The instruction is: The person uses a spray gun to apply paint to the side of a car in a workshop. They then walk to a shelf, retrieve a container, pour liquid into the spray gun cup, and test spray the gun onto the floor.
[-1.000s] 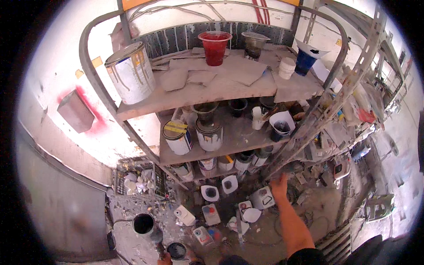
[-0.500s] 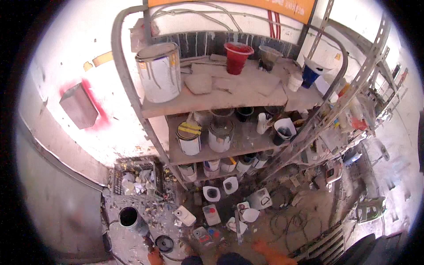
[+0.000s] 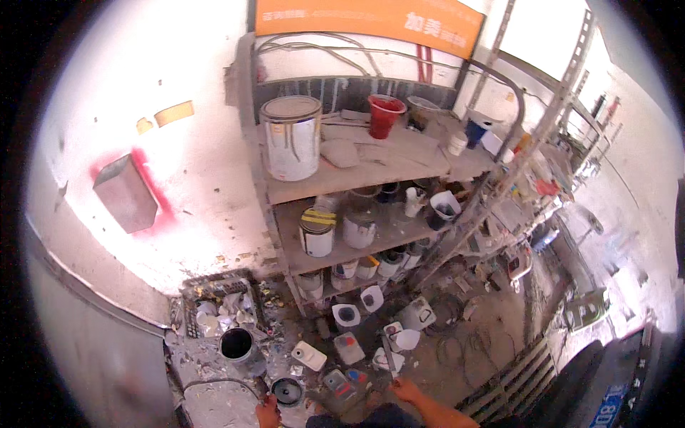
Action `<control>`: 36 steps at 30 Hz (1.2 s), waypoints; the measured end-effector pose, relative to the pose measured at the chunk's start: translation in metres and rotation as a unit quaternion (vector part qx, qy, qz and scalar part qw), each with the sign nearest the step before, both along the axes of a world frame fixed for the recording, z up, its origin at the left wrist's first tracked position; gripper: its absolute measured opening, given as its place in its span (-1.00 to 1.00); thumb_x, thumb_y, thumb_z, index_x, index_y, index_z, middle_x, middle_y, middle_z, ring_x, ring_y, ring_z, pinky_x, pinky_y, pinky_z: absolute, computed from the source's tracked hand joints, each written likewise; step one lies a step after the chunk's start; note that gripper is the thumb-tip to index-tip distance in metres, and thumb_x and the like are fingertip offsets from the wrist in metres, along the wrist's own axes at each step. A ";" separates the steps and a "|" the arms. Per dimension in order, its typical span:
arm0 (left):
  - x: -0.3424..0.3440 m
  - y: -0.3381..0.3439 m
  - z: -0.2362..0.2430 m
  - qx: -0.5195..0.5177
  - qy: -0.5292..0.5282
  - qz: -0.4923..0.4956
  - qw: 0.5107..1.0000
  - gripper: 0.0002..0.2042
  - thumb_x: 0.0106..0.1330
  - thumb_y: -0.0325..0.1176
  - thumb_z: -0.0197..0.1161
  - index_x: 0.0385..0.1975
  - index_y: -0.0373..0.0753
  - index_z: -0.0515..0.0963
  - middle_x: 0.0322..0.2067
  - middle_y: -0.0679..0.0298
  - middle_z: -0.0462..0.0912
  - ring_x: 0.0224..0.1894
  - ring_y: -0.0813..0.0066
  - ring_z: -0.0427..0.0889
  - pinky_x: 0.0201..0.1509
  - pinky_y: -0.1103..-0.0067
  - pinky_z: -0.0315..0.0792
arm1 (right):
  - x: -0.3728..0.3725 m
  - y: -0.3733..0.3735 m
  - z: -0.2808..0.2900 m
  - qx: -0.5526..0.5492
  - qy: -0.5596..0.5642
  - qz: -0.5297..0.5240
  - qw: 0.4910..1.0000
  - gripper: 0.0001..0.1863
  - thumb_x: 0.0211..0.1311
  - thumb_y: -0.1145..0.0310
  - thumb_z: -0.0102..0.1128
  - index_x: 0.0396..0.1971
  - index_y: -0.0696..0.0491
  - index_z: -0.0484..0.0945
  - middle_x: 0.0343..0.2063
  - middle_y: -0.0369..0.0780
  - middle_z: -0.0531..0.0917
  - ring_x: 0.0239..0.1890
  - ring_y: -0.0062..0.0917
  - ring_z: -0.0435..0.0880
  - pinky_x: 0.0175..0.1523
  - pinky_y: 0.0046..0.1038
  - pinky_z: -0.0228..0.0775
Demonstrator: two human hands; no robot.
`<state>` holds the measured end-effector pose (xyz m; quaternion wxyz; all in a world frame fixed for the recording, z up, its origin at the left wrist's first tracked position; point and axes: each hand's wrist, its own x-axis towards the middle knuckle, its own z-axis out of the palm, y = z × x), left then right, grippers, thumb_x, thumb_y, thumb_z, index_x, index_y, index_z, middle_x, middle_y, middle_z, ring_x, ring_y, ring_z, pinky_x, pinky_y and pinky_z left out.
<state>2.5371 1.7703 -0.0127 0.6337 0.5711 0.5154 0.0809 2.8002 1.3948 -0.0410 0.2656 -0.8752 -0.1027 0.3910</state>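
At bottom centre-left my left hand (image 3: 267, 411) is closed on the handle beneath a dark-mouthed cup (image 3: 241, 351), apparently a spray gun's. An open can (image 3: 287, 392) sits just right of it. My right hand (image 3: 402, 391) is low at centre with fingers curled; whether anything is in it is unclear. A long thin strip (image 3: 389, 362) lies just above that hand, contact uncertain. Around both hands on the grimy floor are a white jug (image 3: 308, 356), a translucent jug (image 3: 349, 349) and several other containers.
A metal shelf rack (image 3: 378, 178) ahead holds cans and cups. A plastic crate (image 3: 214, 289) of rubbish stands at left beside a wall. To the right are a cluttered rack, coiled hose (image 3: 460, 349), a slatted piece (image 3: 528, 371) and a dark panel (image 3: 599, 385) with a blue plate.
My right hand came down from beside the rack's right post toward bottom centre. The held cup moved slightly right and up in view. The view shifted, showing more of the orange sign and right-hand panel.
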 end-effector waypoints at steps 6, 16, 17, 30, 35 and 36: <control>-0.036 0.021 -0.043 0.270 0.032 -0.074 0.959 -0.66 0.25 -0.06 0.18 -0.58 -0.19 0.42 -0.76 0.41 0.32 -0.71 0.60 0.31 -0.70 0.55 0.14 | -0.024 -0.011 0.017 0.048 0.030 0.028 0.998 -0.51 0.10 -0.01 0.07 -0.12 0.06 0.50 -0.35 -0.12 0.64 -0.31 -0.28 0.64 -0.23 -0.28 0.44; 0.002 -0.089 0.025 0.156 0.008 -0.019 0.988 -0.89 0.18 -0.36 0.18 -0.44 -0.26 0.46 -0.64 0.33 0.38 -0.59 0.47 0.39 -0.57 0.46 0.24 | -0.020 -0.188 -0.099 -0.077 0.064 0.082 0.992 -0.73 0.05 0.17 0.14 -0.31 0.02 0.53 -0.29 -0.20 0.60 -0.26 -0.31 0.58 -0.18 -0.27 0.44; 0.003 -0.101 0.028 0.137 0.019 -0.017 0.990 -0.86 0.22 -0.33 0.17 -0.47 -0.27 0.47 -0.65 0.38 0.36 -0.59 0.56 0.37 -0.55 0.50 0.24 | -0.020 -0.201 -0.107 -0.094 0.042 0.139 0.985 -0.75 0.04 0.19 0.14 -0.33 0.02 0.53 -0.28 -0.21 0.59 -0.25 -0.32 0.58 -0.18 -0.27 0.44; 0.026 -0.228 0.147 0.258 -0.050 -0.026 0.964 -0.89 0.17 -0.41 0.22 -0.35 -0.28 0.55 -0.51 0.21 0.62 -0.39 0.48 0.59 -0.28 0.53 0.42 | 0.047 -0.180 -0.089 0.013 0.158 0.019 0.987 -0.71 0.18 0.33 0.08 -0.12 0.13 0.44 -0.40 -0.22 0.57 -0.45 -0.46 0.54 -0.44 -0.45 0.36; -0.033 -0.235 0.138 0.366 -0.066 0.024 0.928 -0.84 0.06 -0.47 0.22 -0.34 -0.28 0.55 -0.45 0.12 0.63 -0.34 0.33 0.63 -0.28 0.48 0.43 | 0.030 -0.113 -0.069 0.003 0.194 0.052 0.980 -0.62 0.21 0.33 0.08 0.00 0.17 0.39 -0.43 -0.20 0.56 -0.48 -0.51 0.55 -0.49 -0.50 0.36; -0.045 -0.235 0.136 0.399 -0.078 0.029 0.913 -0.83 0.04 -0.48 0.22 -0.34 -0.28 0.55 -0.44 0.11 0.63 -0.34 0.30 0.64 -0.28 0.48 0.43 | 0.019 -0.107 -0.066 0.011 0.196 0.047 0.979 -0.62 0.21 0.33 0.08 0.00 0.17 0.39 -0.43 -0.20 0.56 -0.48 -0.51 0.55 -0.48 -0.50 0.37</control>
